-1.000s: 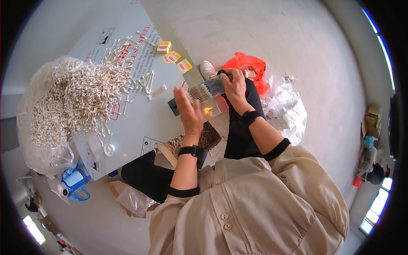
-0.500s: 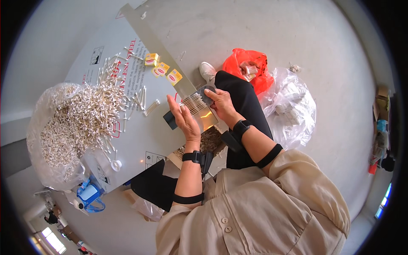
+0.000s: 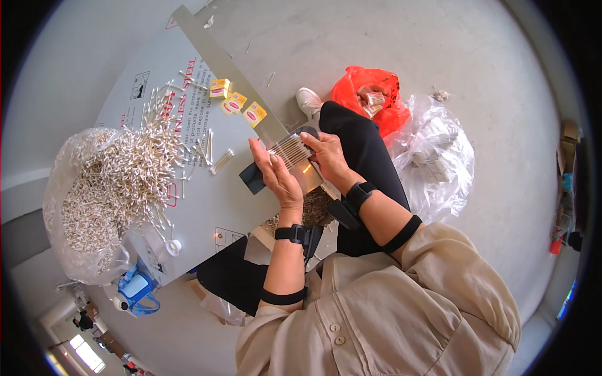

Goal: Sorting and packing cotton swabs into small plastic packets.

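Observation:
A row of cotton swabs (image 3: 290, 151) lies side by side on a shiny, flat holder (image 3: 308, 178) between my hands, over the table's near right edge. My right hand (image 3: 329, 156) grips the holder's upper right side, thumb on top near the swab ends. My left hand (image 3: 280, 180) is held with fingers stretched out, its palm side against the left ends of the row. Beside it is a dark block-like piece (image 3: 252, 178); whether it joins the holder I cannot tell. Below, an open carton of loose swabs (image 3: 316, 203) is partly hidden by my wrists.
On the table (image 3: 207, 188), a clear bag (image 3: 59, 182) spills a large heap of swabs (image 3: 125, 182). Small yellow boxes (image 3: 254, 114) lie near the far edge. A red bag (image 3: 357, 88) and a clear bag (image 3: 439, 163) rest right of my leg. A blue-framed object (image 3: 135, 287) sits at lower left.
The view has shifted slightly. My right thumb has slid a little down and left along the swab row; my left hand stays at its other end.

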A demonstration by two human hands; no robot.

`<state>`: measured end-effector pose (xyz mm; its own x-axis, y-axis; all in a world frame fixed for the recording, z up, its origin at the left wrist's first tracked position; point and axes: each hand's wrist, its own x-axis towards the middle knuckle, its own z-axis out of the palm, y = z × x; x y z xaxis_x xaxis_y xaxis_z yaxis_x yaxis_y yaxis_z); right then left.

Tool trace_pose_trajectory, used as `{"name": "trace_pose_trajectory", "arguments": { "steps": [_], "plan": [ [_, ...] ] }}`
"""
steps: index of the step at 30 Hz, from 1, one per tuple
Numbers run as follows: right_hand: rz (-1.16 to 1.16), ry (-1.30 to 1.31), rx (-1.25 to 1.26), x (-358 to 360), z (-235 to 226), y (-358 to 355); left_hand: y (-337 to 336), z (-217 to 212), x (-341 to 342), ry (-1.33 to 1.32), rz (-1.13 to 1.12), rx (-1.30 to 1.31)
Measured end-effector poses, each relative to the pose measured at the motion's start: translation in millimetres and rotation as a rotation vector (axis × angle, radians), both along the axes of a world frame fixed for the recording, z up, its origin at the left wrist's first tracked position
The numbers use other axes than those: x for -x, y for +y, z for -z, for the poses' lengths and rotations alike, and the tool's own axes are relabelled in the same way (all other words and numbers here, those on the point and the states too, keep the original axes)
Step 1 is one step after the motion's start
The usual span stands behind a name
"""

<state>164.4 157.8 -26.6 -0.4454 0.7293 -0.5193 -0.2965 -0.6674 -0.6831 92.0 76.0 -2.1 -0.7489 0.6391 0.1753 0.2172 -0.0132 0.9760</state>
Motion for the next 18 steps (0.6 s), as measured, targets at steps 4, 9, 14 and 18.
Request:
{"name": "trace_pose_trajectory", "arguments": {
  "steps": [4, 9, 14, 18],
  "plan": [
    [0.009, -0.035, 0.017, -1.1, -1.4, 0.8, 1.3, -1.0, -3.4, 0.028, -0.003, 0.015],
    [0.023, -0.008, 0.089, -1.2, -5.1, 0.0, -0.5, 2.2, 11.3, 0.033, -0.212, -0.059],
    [-0.026, 0.044, 0.187, -9.9, -0.2, 6.1, 14.2, -1.5, 84.3, 0.345, -0.225, 0.264],
    [-0.031, 0.004, 0.191, -3.8, -7.9, 4.7, 46.5, -13.3, 116.5, 0.533, -0.033, 0.451]
  ]
}}
